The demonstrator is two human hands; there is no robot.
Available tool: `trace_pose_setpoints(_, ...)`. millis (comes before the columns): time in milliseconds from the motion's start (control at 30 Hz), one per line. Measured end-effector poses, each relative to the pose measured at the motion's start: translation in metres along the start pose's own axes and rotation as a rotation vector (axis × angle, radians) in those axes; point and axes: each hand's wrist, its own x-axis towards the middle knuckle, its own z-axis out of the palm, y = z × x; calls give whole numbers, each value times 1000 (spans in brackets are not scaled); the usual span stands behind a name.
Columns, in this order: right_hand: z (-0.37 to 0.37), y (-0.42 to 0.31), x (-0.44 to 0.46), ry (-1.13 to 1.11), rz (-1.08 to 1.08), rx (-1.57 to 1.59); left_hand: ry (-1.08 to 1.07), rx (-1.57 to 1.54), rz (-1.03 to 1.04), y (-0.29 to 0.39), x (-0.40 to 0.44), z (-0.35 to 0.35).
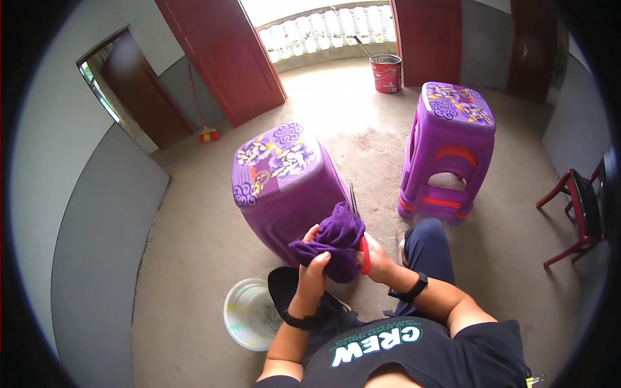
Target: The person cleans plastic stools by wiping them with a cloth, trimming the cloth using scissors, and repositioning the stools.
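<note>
My left hand (pixel 314 268) is closed around a bunched purple cloth (pixel 339 236), with the thumb pressed on its near side. In my right hand (pixel 378 264) is a pair of scissors (pixel 365 254) with red handles; their thin dark blades point away from me, partly hidden behind the cloth. Both hands are close together above my lap. Just beyond them stands a purple plastic stool (pixel 278 165) with a flower-patterned top. Low on the left, beside my left forearm, a translucent white bucket (pixel 234 317) holds something dark that I cannot make out.
A second purple stool (pixel 446 155) stands ahead to the right. A dark red chair (pixel 579 216) is at the far right. Near the open doorway stands a red bucket (pixel 387 74) with a stick in it. A broom (pixel 208 134) leans by the left wall.
</note>
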Motion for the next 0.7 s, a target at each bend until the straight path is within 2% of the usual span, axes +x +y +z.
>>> trace_pose_setpoints(133,13,-37,37,22,-39,-329,67,295,177,22,16,-12)
trace_pose_setpoints(200,49,-65,71,20,-211,-337,135,533,367,46,29,-24)
trace_pose_setpoints(267,56,-74,131,-4,-490,-682,241,350,351,75,32,-17)
trace_pose_setpoints(300,74,-97,146,48,-376,-957,308,378,443,75,37,-30)
trace_pose_setpoints(333,93,-116,156,103,-253,-1227,317,460,386,70,34,-47)
trace_pose_setpoints(400,90,-100,197,56,-461,-1548,331,627,269,48,4,-87)
trace_pose_setpoints(433,88,-90,215,35,-571,-1703,333,836,135,33,-19,-102)
trace_pose_setpoints(467,91,-80,222,-63,-425,-1754,332,1042,-7,11,-49,-119)
trace_pose_setpoints(500,83,-57,230,-112,-555,-1827,233,1217,45,-16,-81,-140)
trace_pose_setpoints(533,76,-39,238,-159,-685,-1898,170,1373,-10,-29,-116,-144)
trace_pose_setpoints(600,93,-42,244,-223,-389,-1846,57,1581,32,-27,-159,-125)
trace_pose_setpoints(633,95,-43,253,-250,-318,-1806,87,1602,-12,-42,-180,-136)
trace_pose_setpoints(700,92,-46,266,-209,-333,-1772,44,1611,-54,-54,-199,-170)
